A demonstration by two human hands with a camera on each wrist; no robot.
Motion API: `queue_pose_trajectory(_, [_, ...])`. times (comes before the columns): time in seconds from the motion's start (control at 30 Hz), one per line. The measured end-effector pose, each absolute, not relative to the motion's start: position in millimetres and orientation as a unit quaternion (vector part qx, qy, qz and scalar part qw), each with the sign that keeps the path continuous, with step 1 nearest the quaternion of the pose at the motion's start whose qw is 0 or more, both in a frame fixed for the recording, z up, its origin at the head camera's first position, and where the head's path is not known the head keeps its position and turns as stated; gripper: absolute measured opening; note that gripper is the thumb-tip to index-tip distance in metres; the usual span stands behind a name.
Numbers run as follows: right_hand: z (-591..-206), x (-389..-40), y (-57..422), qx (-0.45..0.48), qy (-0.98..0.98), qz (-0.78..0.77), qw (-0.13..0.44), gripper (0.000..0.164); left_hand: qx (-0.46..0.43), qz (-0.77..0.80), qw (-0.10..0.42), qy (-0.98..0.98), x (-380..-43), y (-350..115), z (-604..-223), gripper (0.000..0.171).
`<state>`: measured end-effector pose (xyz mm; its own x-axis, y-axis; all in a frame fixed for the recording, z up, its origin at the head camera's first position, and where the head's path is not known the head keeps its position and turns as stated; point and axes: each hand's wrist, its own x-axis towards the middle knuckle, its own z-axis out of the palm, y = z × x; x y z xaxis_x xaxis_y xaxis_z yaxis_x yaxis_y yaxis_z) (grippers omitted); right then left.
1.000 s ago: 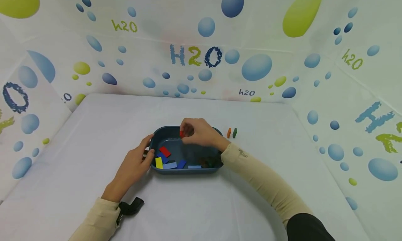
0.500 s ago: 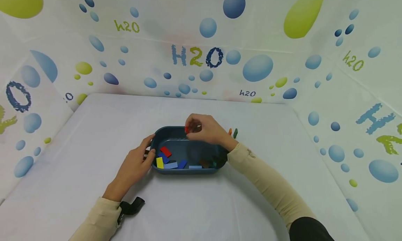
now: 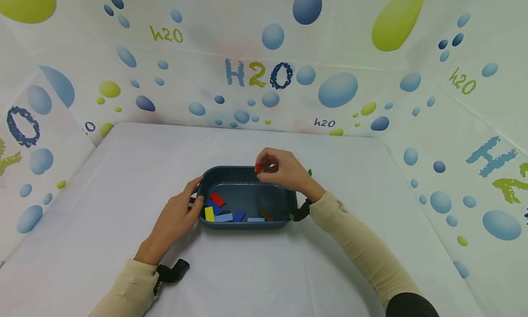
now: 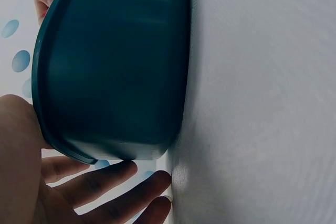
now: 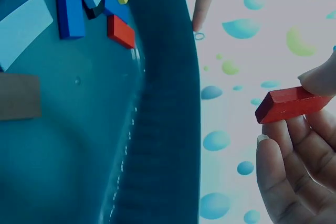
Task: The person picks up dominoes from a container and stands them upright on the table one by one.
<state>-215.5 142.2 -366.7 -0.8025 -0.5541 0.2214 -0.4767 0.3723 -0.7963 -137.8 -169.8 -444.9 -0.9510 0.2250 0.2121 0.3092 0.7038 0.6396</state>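
A dark teal tray (image 3: 243, 197) lies on the white table. The left hand (image 3: 177, 216) rests against its left end; in the left wrist view the thumb side meets the rim and lightly bent fingers (image 4: 100, 182) spread past the end wall. Above the tray's far right rim, the right hand (image 3: 282, 170) pinches a small red block (image 5: 289, 103) between thumb and fingertips. Several flat blocks lie inside: a red block (image 3: 217, 199), a yellow block (image 3: 209, 214), light blue ones (image 3: 223, 218), a dark blue block (image 3: 239, 216) and a brown block (image 3: 267, 215).
A green block (image 3: 310, 172) stands on the table beyond the right wrist, mostly hidden by it. Black wrist cameras (image 3: 173, 271) stick out from both forearms. A cloth printed with blue and green spots (image 3: 338, 90) forms walls behind and beside the table.
The right hand has moved right and slightly up with the red block, from over the tray to its far right rim. It now hides the orange block. The left hand stays put.
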Motion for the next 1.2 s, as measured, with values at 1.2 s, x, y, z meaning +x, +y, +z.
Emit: queue_pose_trajectory(1.2, [-364, -207, 211, -0.225, 0.834, -0.503, -0.015, 0.018, -0.151, -0.362, 0.062, -0.918, -138, -170, -444, 0.055])
